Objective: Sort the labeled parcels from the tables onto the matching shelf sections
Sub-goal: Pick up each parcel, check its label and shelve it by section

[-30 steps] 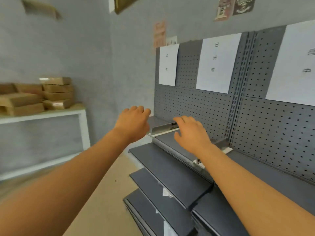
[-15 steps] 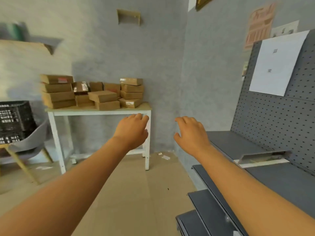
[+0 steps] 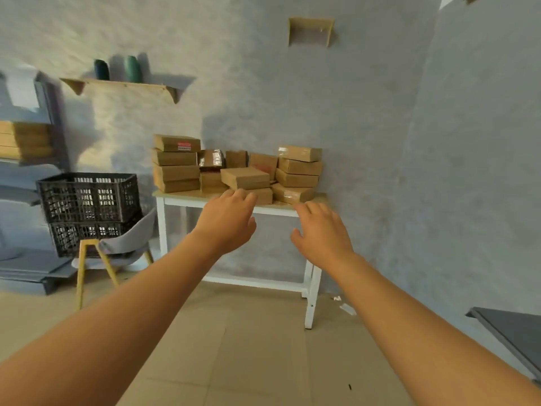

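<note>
Left hand (image 3: 227,222) and right hand (image 3: 322,232) reach forward, each grip loose, fingers apart, holding nothing; the cardboard parcels (image 3: 244,177) sit stacked on the white counter (image 3: 276,210) ahead.

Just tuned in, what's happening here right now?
A person is facing a white table stacked with brown parcels against the wall. Both arms are stretched toward it, left hand and right hand open with nothing in them. No parcel has been picked up yet. A corner of the grey shelf shows at the right edge, and black crates sit on a chair to the left.
</note>
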`<state>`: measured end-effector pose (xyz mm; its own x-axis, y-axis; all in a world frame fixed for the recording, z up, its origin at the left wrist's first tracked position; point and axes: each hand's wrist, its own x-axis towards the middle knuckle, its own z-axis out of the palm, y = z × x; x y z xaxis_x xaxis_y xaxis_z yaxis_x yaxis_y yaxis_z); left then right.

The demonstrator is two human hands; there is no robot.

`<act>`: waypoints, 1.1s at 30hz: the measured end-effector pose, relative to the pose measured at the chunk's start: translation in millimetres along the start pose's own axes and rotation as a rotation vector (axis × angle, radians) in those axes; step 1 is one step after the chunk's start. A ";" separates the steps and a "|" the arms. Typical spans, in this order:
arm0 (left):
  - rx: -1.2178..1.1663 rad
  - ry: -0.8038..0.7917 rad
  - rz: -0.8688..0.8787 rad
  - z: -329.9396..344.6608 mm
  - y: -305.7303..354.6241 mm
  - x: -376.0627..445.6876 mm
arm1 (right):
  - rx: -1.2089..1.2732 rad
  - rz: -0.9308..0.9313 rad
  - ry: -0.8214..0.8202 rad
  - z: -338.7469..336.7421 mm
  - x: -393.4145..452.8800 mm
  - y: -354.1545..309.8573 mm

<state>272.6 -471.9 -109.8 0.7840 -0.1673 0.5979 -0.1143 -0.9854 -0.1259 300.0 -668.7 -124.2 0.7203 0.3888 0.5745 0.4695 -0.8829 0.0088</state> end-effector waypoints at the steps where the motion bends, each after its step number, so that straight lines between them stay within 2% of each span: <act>1: 0.015 -0.001 -0.007 8.6 -14.1 9.4 | 0.007 -0.010 0.006 12.2 16.1 -3.6; 11: 0.078 0.035 -0.017 109.7 -156.8 121.4 | -0.024 -0.069 0.030 122.3 191.3 -25.0; 17: 0.052 0.028 0.024 162.5 -209.0 193.3 | -0.037 -0.042 0.020 175.4 270.8 -19.6; 22: 0.067 -0.042 0.044 225.1 -232.8 252.6 | -0.030 -0.011 0.005 228.8 333.9 7.6; 33: 0.119 -0.072 0.011 361.8 -281.4 406.1 | 0.036 -0.018 -0.058 361.2 495.6 106.4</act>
<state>843.9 -251.5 -118.1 0.8254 -0.1716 0.5378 -0.0537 -0.9722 -0.2277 891.4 -474.9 -134.2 0.7394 0.4197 0.5264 0.4996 -0.8662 -0.0110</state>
